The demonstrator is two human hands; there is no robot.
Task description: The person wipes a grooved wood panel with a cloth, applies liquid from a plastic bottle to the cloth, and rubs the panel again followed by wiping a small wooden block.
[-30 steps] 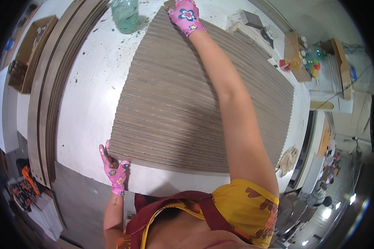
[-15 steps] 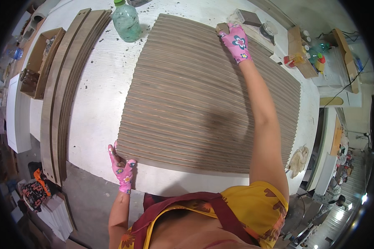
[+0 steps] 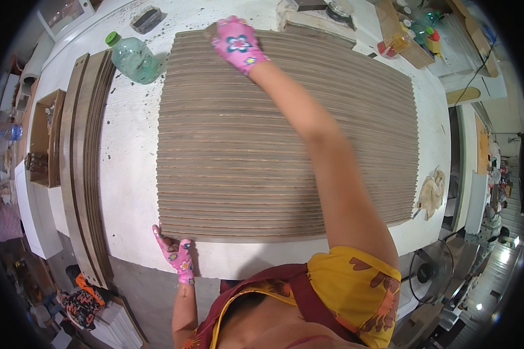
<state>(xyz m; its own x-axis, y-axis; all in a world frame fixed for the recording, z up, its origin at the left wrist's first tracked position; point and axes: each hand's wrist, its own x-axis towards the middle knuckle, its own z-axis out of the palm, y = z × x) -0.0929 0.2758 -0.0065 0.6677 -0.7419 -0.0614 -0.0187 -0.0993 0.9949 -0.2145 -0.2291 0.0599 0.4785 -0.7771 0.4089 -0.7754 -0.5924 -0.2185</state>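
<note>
A wide pack of thin brown wooden strips (image 3: 244, 145), set on edge side by side, lies on a white workbench (image 3: 131, 174). My right hand (image 3: 237, 43), in a pink flowered glove, reaches to the far edge of the pack and presses a small brown block against it. My left hand (image 3: 176, 253), in the same kind of glove, rests with its fingers on the near left corner of the pack.
A green-capped plastic bottle (image 3: 133, 57) stands at the far left. More curved-looking wooden strips (image 3: 84, 163) lie along the bench's left edge, beside an open cardboard box (image 3: 45, 136). Small bottles and boxes (image 3: 407, 35) crowd the far right; a rag (image 3: 432, 192) lies at the right.
My right hand has slid left along the far edge of the strip pack. My left hand has stayed at the near left corner.
</note>
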